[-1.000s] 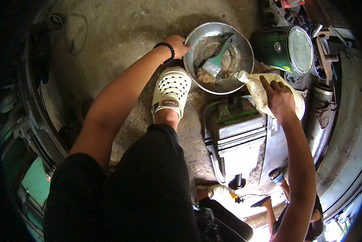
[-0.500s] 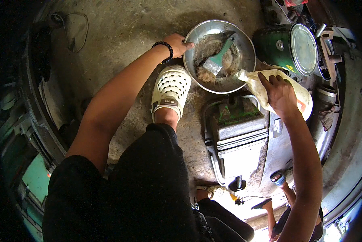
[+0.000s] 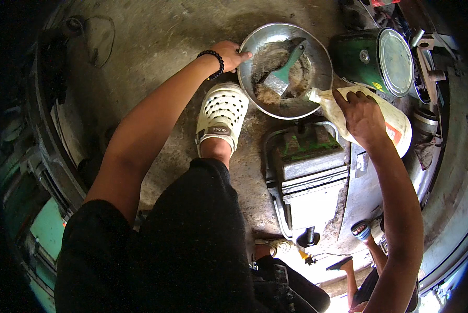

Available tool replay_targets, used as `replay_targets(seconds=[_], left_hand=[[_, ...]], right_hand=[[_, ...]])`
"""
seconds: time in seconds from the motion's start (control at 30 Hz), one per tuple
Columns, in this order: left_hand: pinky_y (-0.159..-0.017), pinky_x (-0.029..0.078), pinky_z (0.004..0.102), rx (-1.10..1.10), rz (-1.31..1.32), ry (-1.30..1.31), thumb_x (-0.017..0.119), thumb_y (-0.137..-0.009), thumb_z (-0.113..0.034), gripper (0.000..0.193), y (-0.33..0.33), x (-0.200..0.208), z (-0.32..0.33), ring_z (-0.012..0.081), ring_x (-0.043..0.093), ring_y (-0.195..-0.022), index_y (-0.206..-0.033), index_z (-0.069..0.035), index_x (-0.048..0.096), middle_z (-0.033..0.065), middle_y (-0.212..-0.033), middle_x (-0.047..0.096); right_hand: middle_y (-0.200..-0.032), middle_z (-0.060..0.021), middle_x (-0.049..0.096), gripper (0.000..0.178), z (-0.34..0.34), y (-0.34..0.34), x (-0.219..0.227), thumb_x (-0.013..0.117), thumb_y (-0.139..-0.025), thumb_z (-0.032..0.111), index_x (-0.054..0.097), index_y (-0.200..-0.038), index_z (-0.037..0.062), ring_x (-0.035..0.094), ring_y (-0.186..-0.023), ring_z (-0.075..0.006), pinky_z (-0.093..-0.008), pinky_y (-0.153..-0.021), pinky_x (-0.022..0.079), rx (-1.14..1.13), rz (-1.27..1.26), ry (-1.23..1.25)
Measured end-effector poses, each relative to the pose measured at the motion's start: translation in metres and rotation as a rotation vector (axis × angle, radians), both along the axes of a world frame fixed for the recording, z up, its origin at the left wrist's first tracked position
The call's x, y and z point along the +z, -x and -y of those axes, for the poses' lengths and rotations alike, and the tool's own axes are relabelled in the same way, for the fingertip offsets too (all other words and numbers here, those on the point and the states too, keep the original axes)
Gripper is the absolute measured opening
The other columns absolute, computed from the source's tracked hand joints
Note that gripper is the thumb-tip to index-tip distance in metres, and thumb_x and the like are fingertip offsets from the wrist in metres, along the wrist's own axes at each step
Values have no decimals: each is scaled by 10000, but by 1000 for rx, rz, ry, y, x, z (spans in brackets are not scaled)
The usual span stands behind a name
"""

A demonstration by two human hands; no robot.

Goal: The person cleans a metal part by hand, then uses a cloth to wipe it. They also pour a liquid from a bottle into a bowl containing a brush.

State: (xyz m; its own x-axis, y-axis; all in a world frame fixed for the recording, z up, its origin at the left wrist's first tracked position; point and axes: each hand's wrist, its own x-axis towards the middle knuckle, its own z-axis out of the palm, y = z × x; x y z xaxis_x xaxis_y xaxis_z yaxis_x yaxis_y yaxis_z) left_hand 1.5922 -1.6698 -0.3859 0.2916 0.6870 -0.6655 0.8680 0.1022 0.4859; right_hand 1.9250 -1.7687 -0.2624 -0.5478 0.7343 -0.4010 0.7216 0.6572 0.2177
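A round metal basin [image 3: 325, 57] rests on the floor with dirty residue in its bottom. Inside it lies a paintbrush [image 3: 287, 70] with a green handle and pale bristles. My left hand [image 3: 229, 55] grips the basin's left rim, thumb over the edge; a black bead bracelet circles that wrist. My right hand [image 3: 362, 117] is wrapped round a large pale plastic bottle [image 3: 396, 122]. The bottle is tipped on its side, its open mouth over the basin's lower right rim. Whether liquid is running out, I cannot tell.
A green metal can [image 3: 356, 57] with a silver lid lies right of the basin. Below stands a heavy metal vise-like block [image 3: 312, 167]. My foot in a cream clog [image 3: 222, 112] is close to the basin. Another person's legs [image 3: 369, 261] show at lower right.
The bottle and my right hand have shifted slightly right and the bottle's tilt has altered a little. My left hand keeps its hold on the basin rim.
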Motion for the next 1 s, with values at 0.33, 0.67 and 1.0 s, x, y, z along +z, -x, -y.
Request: replay_targets(seconds=[0.33, 0.67, 1.0], left_hand=[[-926, 498, 392, -23, -46, -19, 483, -893, -686, 890, 0, -11, -2, 255, 722, -862, -1324, 92, 502, 202, -855, 715], [-976, 488, 411, 52, 13, 0, 455, -839, -775, 1037, 4, 1, -1, 270, 718, -873, -1407, 90, 399, 246, -971, 699], [-891, 512, 446, 225, 11, -363, 392, -974, -576, 636, 17, 21, 1, 357, 654, -970, -1236, -28, 582, 209, -1130, 647]], right_hand=[[-865, -96, 626, 505, -4, 7, 0, 539, -823, 118, 556, -1328, 92, 622, -823, -242, -356, -722, 520, 15, 50, 16], [-918, -106, 671, 437, -7, 12, 3, 544, -869, 162, 575, -1296, 73, 655, -881, -238, -361, -747, 527, 8, 64, 45], [-886, -103, 643, 526, -5, 4, 0, 554, -802, 93, 559, -1328, 88, 629, -850, -244, -355, -737, 524, -21, 69, 31]])
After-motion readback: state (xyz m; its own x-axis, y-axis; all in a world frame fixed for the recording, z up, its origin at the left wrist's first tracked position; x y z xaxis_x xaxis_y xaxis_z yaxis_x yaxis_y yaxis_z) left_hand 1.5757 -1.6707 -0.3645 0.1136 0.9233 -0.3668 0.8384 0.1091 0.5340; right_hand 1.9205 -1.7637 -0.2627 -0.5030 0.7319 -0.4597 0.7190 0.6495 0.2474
